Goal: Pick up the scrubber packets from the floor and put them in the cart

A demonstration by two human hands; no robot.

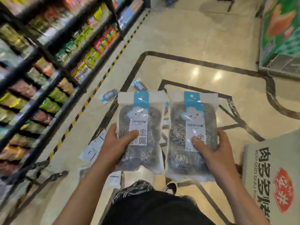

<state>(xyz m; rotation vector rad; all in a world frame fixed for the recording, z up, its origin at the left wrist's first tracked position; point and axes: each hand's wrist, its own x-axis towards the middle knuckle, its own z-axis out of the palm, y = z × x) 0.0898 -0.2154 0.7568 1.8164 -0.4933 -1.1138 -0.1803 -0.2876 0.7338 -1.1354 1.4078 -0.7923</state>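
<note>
A shop aisle with a glossy cream floor (186, 34) inlaid with dark lines; stocked shelves (48, 62) run down the left, blurred, and a printed cardboard box (274, 181) sits at the lower right. The person stands over it all, holding two scrubber packets side by side at waist height. The left hand (116, 144) clasps the left packet (140, 127), thumb pressed on its front label; the right hand (214, 150) clasps the right packet (192, 125) likewise. More packets (109, 95) lie scattered on the floor near the shelves, beyond and beneath the hands.
</note>
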